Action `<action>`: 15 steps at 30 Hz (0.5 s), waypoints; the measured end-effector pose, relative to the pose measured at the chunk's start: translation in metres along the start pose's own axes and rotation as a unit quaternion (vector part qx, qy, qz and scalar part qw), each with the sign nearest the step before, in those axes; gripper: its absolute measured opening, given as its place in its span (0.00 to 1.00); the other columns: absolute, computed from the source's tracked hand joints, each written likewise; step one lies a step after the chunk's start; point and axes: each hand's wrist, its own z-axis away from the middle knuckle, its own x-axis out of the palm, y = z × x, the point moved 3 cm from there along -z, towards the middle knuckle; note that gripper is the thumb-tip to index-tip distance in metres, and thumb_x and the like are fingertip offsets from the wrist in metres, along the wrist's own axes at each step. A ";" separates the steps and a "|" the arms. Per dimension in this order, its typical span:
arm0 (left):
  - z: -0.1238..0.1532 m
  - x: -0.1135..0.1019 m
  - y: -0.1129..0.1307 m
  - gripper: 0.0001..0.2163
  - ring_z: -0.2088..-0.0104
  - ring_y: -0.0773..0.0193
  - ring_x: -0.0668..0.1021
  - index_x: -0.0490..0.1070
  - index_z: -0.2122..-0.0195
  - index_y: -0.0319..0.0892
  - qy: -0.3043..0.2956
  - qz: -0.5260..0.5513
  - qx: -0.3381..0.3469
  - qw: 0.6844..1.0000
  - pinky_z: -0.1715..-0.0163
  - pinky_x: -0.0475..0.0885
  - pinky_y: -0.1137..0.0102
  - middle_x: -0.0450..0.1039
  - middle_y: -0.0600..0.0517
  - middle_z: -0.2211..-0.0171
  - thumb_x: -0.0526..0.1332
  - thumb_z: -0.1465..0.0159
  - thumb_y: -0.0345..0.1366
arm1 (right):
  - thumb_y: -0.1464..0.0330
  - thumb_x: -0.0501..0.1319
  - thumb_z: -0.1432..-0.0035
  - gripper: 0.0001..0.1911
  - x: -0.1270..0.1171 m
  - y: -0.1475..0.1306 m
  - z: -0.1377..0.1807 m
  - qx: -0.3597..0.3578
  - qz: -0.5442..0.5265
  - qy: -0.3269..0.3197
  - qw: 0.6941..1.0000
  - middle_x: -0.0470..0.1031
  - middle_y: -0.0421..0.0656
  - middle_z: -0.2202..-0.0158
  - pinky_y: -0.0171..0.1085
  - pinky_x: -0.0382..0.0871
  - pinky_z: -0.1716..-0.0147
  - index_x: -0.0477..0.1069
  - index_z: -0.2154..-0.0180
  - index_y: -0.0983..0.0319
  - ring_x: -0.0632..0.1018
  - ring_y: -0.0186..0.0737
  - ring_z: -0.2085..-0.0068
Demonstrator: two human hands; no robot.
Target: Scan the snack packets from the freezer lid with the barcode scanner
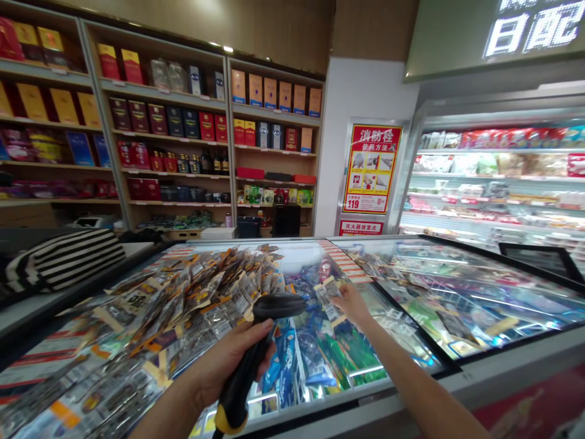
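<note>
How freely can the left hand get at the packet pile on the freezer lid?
Probably yes: the pile lies right beside the left hand with nothing between. But that hand grips the scanner, so picking packets looks awkward.

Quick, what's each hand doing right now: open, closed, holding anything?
Left hand: closed around the barcode scanner.
Right hand: closed on a small clear packet over the freezer.

Bright shop light, glare, edge warping.
</note>
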 end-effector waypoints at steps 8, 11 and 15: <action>0.004 0.002 0.005 0.12 0.85 0.73 0.67 0.64 0.73 0.38 -0.026 0.002 0.022 0.999 0.84 0.59 0.77 0.67 0.55 0.82 0.57 0.47 0.43 | 0.68 0.60 0.61 0.17 0.011 0.000 0.004 -0.057 -0.187 0.027 0.980 0.72 0.41 0.67 0.37 0.63 0.62 0.63 0.64 0.61 0.72 0.40 0.63; 0.004 0.006 0.007 0.12 0.85 0.73 0.67 0.64 0.73 0.37 -0.044 -0.007 0.028 0.999 0.84 0.59 0.77 0.66 0.55 0.82 0.56 0.47 0.43 | 0.67 0.60 0.60 0.18 0.011 0.000 0.007 -0.067 -0.171 0.042 0.982 0.72 0.42 0.64 0.38 0.62 0.60 0.64 0.63 0.62 0.72 0.40 0.62; 0.003 0.007 0.007 0.12 0.84 0.73 0.67 0.64 0.74 0.38 -0.036 -0.007 0.028 0.999 0.84 0.59 0.77 0.66 0.55 0.82 0.56 0.47 0.43 | 0.67 0.59 0.60 0.17 0.013 0.000 0.009 -0.074 -0.150 0.047 0.985 0.72 0.42 0.66 0.39 0.63 0.61 0.64 0.63 0.62 0.72 0.40 0.64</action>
